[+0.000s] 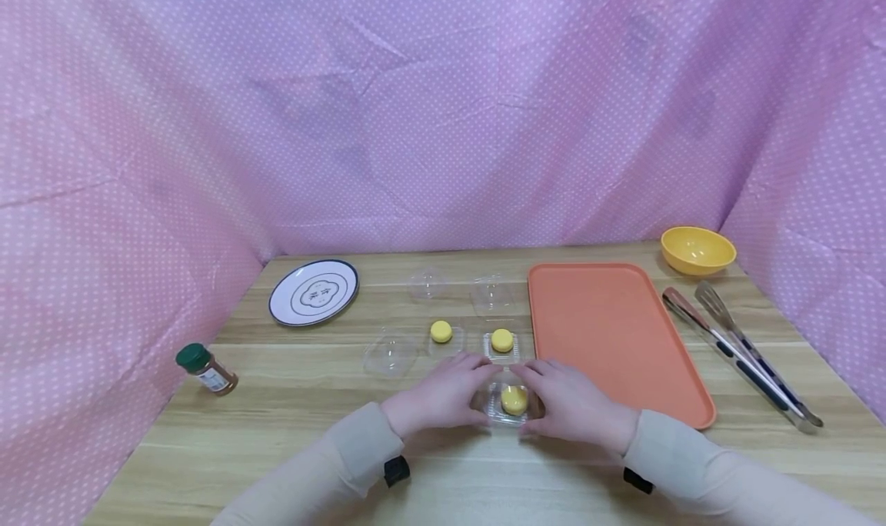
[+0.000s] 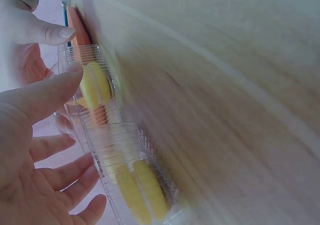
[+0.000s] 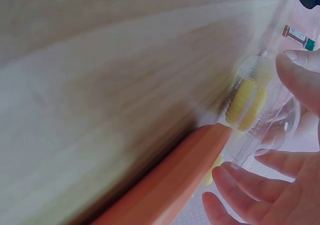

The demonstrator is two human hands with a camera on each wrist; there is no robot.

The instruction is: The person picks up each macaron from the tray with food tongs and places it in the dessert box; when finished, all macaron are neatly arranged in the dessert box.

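Between the two hands, close to the person's side of the bench (image 1: 277, 411), sits a small clear plastic case (image 1: 494, 409) with a yellow macaron (image 1: 514, 401) inside. The left hand (image 1: 446, 391) holds the case along its left side and the right hand (image 1: 577, 403) along its right; each is about half open, thumb at the near edge and curved fingers spread toward the far edge, so the case is bracketed from both sides. How firmly the fingers press cannot be told. The case has a squarish base with finely ridged walls that catch the light, and a rounded clear cover shows above the macaron in the right wrist view; whether that cover is fully seated is unclear. The macaron lies flat, with two smooth, rounded yellow shells and a paler band of filling between them. Just beyond the fingertips, two more yellow macarons, a left one (image 1: 441, 331) and a right one (image 1: 502, 341), rest on clear bases of the same kind. Other clear plastic pieces lie farther off, one (image 1: 391, 354) to the left of these bases and two beyond them. An orange tray (image 1: 609, 341) lies just to the right, its near part partly behind the right hand.
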